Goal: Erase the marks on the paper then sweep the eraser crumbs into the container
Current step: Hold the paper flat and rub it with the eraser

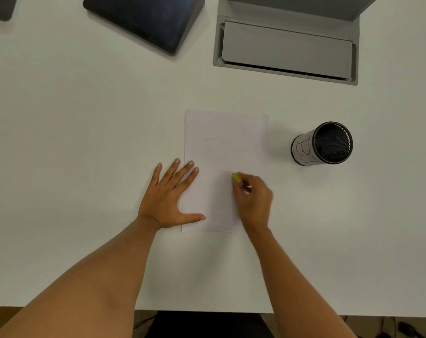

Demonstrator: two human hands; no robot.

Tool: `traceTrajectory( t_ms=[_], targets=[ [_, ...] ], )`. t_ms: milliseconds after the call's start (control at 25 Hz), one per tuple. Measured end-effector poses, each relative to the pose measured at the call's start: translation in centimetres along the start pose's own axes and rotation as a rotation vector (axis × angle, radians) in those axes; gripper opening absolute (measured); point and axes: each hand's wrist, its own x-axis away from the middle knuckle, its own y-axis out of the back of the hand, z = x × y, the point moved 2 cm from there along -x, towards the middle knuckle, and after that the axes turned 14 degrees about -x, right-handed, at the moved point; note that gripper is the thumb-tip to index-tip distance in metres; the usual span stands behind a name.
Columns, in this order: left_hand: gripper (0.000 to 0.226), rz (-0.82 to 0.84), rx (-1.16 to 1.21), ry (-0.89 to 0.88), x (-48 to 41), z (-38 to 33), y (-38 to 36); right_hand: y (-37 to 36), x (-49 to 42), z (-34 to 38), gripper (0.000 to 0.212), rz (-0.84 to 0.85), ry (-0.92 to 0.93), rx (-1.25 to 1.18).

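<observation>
Just ahead of the right hand's knuckles, a small yellow eraser meets the paper a little below the sheet's middle. Thumb and fingers are curled round it, so only its tip shows. To the left of that pinch the left hand lies flat with its fingers spread. Two fingertips and the thumb press the sheet's left margin, and the palm rests on the table.

Faint pencil lines run beyond the eraser, across the far half of the sheet (too pale to read). The sheet looks thin and light, likely to slide or buckle under a rub, so it is best pinned flat close to the stroke rather than pinched. The eraser seems small and rubbery, and a low hold near its working end should steady it. No crumbs can be made out.

Right of the grip and farther out stands the container, a black mesh cup in a paper sleeve. It is well apart from the sheet's right edge, with bare table between. It probably tips easily. The table's near edge lies behind both wrists.
</observation>
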Motion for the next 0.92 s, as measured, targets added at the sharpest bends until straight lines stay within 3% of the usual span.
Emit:
traceTrajectory(
  t_ms=[160, 200, 320, 360, 400, 520, 560, 760, 840, 920],
  targets=[
    [0.109, 0.006, -0.002, 0.003, 0.0, -0.1, 0.0, -4.1, 5.9, 3.5, 0.009, 0.437, 0.124, 0.085],
    [0.109, 0.005, -0.003, 0.003, 0.0, -0.1, 0.0, -3.4, 4.9, 3.2, 0.007, 0.404, 0.101, 0.076],
    [0.113, -0.002, 0.000, 0.004, -0.1, 0.0, 0.1, -0.1, -0.4, 1.8, 0.005, 0.049, -0.044, 0.093],
    [0.114, -0.004, 0.002, 0.002, 0.0, 0.0, 0.1, 0.1, -1.0, 1.7, 0.006, 0.007, -0.082, 0.088],
    [0.113, -0.002, 0.003, 0.004, 0.0, -0.1, 0.2, -0.6, -0.4, 2.0, 0.006, 0.042, -0.091, 0.113],
    [0.105, -0.005, 0.007, -0.005, 0.0, 0.0, 0.0, -4.8, 6.2, 4.3, 0.008, 0.455, -0.020, 0.130],
    [0.105, -0.005, 0.004, -0.010, -0.1, 0.0, 0.0, -4.8, 6.8, 4.5, 0.008, 0.491, 0.009, 0.116],
    [0.113, 0.000, 0.004, -0.004, -0.1, 0.0, 0.1, -0.4, -2.2, 2.5, 0.009, 0.024, -0.126, 0.062],
    [0.112, 0.013, 0.006, 0.001, 0.0, -0.1, 0.1, -1.9, -0.6, 3.2, 0.008, 0.100, -0.117, 0.107],
    [0.109, 0.012, 0.004, -0.004, 0.0, -0.1, 0.1, -4.2, 4.0, 4.7, 0.008, 0.380, -0.054, 0.121]
  ],
)
